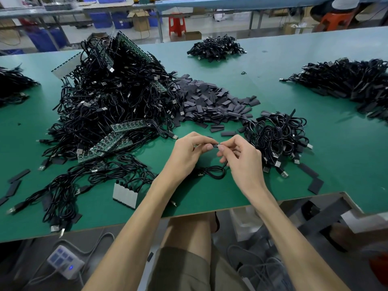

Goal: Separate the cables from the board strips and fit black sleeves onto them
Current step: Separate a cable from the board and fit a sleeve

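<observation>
Above the near edge of the green desk [315,127], the left hand [186,152] and right hand [241,158] meet fingertip to fingertip. The left fingers [209,147] pinch a short black sleeve [215,145]. The right fingers [226,143] are curled and pinch the end of a cable [214,172] right at the sleeve's mouth. The rest of that cable hangs down and lies in a loop on the desk between the wrists. To the left rises a big tangle of cables [100,97] with green board strips [126,125] in it. Behind the hands spreads a heap of loose sleeves [210,97], and a smaller cable bundle [277,137] lies just right of the right hand.
</observation>
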A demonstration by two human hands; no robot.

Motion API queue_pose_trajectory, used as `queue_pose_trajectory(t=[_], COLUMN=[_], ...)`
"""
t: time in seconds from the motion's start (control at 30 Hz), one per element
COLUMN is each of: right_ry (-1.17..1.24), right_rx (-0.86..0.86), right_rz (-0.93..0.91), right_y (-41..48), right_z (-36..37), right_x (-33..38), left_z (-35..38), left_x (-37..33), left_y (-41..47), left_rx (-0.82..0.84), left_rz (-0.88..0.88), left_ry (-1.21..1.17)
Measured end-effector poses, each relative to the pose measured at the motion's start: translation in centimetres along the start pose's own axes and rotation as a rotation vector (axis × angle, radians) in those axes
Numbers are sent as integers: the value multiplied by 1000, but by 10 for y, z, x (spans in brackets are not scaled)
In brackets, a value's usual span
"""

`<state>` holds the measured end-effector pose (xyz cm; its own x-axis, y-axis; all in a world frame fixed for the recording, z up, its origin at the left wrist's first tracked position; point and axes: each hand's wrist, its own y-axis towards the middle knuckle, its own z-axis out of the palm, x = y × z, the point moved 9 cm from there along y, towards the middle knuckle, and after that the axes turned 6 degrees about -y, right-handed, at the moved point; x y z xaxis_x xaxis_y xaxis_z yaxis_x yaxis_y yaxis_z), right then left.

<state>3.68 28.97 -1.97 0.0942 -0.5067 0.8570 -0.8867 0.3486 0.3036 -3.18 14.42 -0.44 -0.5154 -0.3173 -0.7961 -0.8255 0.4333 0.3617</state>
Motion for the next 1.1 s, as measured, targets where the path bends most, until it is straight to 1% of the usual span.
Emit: queue_pose_trajectory(t=[0.13,0.47,0.6,0.77,1.1], right_ry=[21,91,93,96,66], right_rx=[1,36,62,38,34], right_rz=[-5,-3,13,16,-33], right_y=[0,-1,0,0,-2], right_z=[0,2,5,3,4], right_x=[2,3,0,1,4], left_z=[-4,-4,-1,1,2], left_x=[-6,-1,-1,-2,-2], left_y=[-2,0,-1,0,-2], left_rx=[-20,-3,13,22,33], left_rz=[14,2,3,3,-38], left_ry=[-20,-117,-89,7,-2])
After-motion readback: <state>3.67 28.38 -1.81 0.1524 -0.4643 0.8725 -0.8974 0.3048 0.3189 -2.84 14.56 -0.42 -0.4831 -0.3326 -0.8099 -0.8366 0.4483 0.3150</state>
